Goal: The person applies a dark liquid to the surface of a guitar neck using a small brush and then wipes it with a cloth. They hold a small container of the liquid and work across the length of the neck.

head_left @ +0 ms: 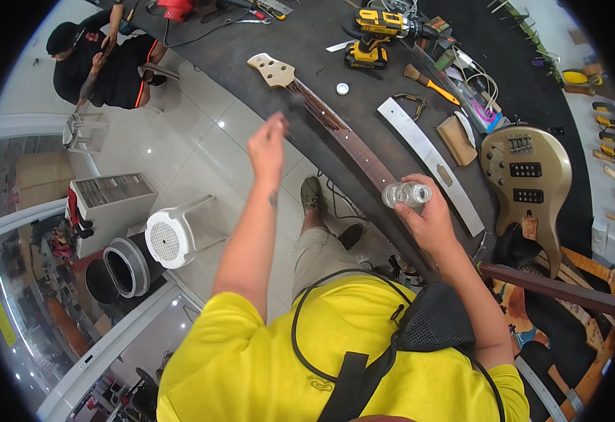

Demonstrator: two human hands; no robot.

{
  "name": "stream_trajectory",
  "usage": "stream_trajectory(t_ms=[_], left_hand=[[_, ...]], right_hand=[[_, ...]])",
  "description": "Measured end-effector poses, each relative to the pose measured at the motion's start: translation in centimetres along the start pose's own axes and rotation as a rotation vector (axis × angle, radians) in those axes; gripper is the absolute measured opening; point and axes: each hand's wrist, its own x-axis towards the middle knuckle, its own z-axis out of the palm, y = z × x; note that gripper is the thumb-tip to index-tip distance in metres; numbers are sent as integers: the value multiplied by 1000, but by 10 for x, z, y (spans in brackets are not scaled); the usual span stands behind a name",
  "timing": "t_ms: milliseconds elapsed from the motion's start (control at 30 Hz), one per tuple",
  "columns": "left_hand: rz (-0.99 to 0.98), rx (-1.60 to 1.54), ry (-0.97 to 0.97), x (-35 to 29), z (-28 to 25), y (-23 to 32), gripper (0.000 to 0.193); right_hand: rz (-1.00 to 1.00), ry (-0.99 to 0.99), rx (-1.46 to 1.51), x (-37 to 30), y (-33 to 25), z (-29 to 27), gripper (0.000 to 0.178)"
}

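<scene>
My right hand [430, 221] is wrapped round a small clear bottle [400, 193], its uncapped mouth turned toward me. The bottle is over the near end of a guitar neck [364, 153] that lies on the dark bench. The neck has a pale headstock [272, 71] and a brown fretboard, darker and shinier toward the headstock. Left of the neck, off the bench's edge, my left hand [268, 144] is raised with its fingers drawn together. Its fingertips are blurred, and anything between them is too small to make out. A white cap [342, 88] lies beyond the neck.
Right of the neck lie a long metal straightedge plate [427, 162], pliers [411, 105], a brush [430, 84], a sanding block [456, 141] and a gold bass body [525, 169]. A yellow drill [374, 35] stands farther back. On the floor left is a white stool [170, 238]; a person [104, 63] sits beyond.
</scene>
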Motion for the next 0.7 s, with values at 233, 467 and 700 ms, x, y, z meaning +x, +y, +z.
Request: stream_trajectory(t_ms=[233, 467, 700], left_hand=[[-5, -15, 19, -1, -4, -5, 32], [-75, -76, 2, -49, 17, -3, 32], [-37, -130, 87, 5, -8, 4, 32]], right_hand=[[-33, -4, -21, 0, -6, -1, 47], [-14, -23, -5, -1, -4, 6, 47], [-21, -42, 0, -2, -11, 6, 48]])
